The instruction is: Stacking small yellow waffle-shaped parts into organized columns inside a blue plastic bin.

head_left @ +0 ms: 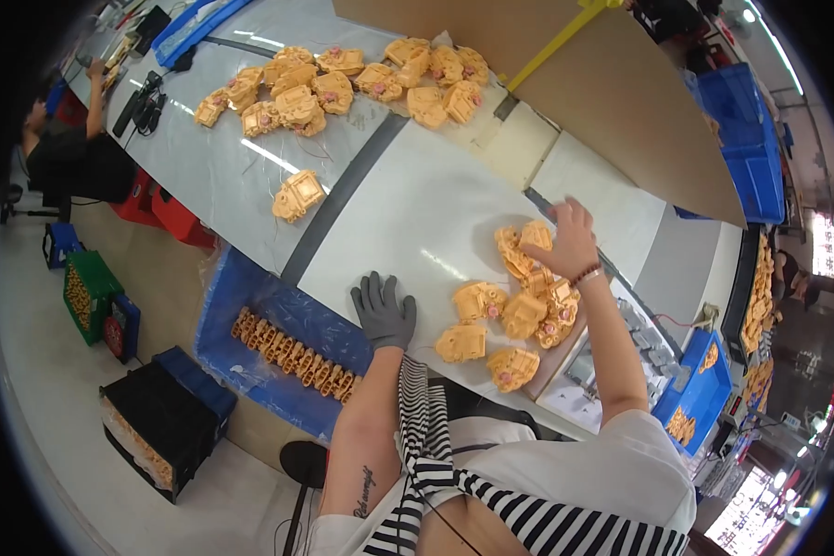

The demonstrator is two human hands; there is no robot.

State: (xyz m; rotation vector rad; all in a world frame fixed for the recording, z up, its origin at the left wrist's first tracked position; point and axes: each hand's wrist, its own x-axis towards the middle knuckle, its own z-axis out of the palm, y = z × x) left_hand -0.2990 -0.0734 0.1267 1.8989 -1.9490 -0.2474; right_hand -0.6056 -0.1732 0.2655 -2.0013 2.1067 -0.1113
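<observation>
My left hand (383, 312), in a grey glove, lies flat with fingers spread on the near edge of the pale worktable (408, 204). My bare right hand (573, 243), with a bracelet at the wrist, is over the right side of the table. Its fingers are stretched apart, and the thumb reaches over a yellow-orange moulded plastic part (535, 235); whether it touches is hard to tell. Several like parts lie in a loose group below that hand, among them a boxy part (478, 300) and a rounded part (512, 369). Some show small pinkish pieces.
More such parts (296, 107) are heaped at the far left, with a single part (297, 195) nearer. A blue bin (215, 320) holding rows of parts stands below the table's edge. A cardboard panel (565, 83) rises behind. At the right are a metal fixture (612, 347) and a blue tray (669, 400).
</observation>
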